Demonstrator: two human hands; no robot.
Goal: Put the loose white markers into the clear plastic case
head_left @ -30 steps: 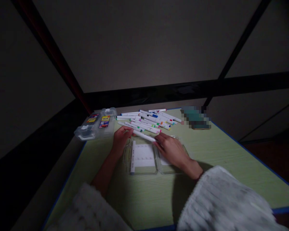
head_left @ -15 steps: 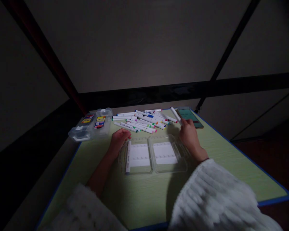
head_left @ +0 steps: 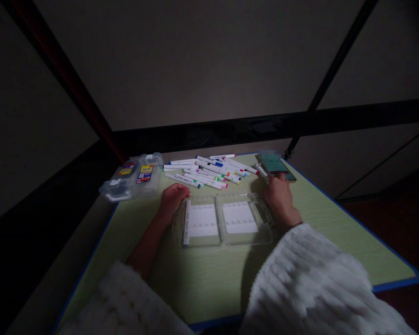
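Observation:
My right hand (head_left: 280, 197) is closed on a white marker (head_left: 261, 172), which sticks out beyond my fingers beside the phone. My left hand (head_left: 172, 201) has curled fingers at the upper left corner of an open clear plastic case (head_left: 219, 239); whether they pinch anything is hidden. One white marker (head_left: 187, 223) lies upright along the left side of that case. White sheets (head_left: 239, 217) show in both halves of the case. Beyond it lies a loose pile of white markers (head_left: 212, 168) with coloured ends.
A second clear plastic case (head_left: 152, 186) with bright labels lies open at the table's back left. A phone (head_left: 275, 163) with a lit screen rests at the back right. The green table (head_left: 209, 284) has a blue edge, and a wall rises behind it.
My right hand has drawn slightly back and to the right, and the marker in it has shifted the same way. My left hand stays nearly in place at the case corner.

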